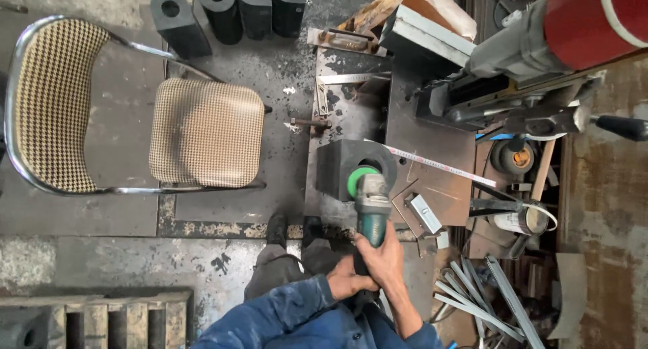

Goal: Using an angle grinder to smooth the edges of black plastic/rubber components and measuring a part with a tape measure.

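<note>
We note both the right hand point(383, 256) and left hand point(345, 281) with fingers wrapped round the stiff, weighty-looking green angle grinder point(371, 207), best gripped at its body, disc on the dark steel block point(341, 165).

Green angle grinder point(370, 207) against dark metal block point(344, 163)

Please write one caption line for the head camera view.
Both hands, right hand and left hand, hold an angle grinder against a dark metal block.
</note>
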